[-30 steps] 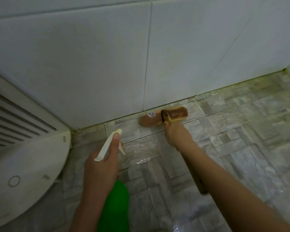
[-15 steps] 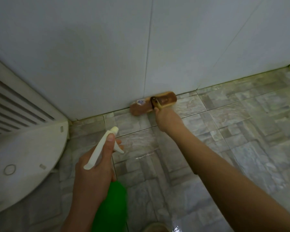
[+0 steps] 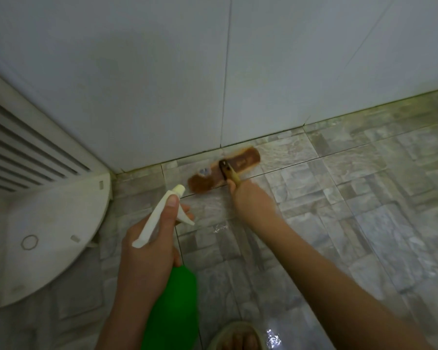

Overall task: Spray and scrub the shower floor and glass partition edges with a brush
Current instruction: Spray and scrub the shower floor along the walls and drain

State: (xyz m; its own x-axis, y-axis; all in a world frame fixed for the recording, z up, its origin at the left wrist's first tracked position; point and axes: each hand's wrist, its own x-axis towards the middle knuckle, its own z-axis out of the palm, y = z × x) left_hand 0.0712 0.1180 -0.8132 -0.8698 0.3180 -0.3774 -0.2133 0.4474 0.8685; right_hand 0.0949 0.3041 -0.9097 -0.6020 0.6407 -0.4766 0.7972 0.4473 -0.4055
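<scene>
Scrub brush (image 3: 225, 170) handle mostly hidden by right hand (image 3: 253, 200), grip curled round it. Head lies on wet floor tiles (image 3: 364, 198), just beside wall (image 3: 162, 84) base. Left hand (image 3: 149, 251) grip wraps green spray bottle (image 3: 172, 299), thumb on white nozzle top; contents unreadable. Sandalled foot (image 3: 238, 337) cut off at bottom edge. Open floor rightward.

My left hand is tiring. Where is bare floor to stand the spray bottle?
Widest: the floor right of the right arm, out to the wall. A smaller patch lies between the white corner unit and the brush. Crowded near the sandalled foot.
</scene>
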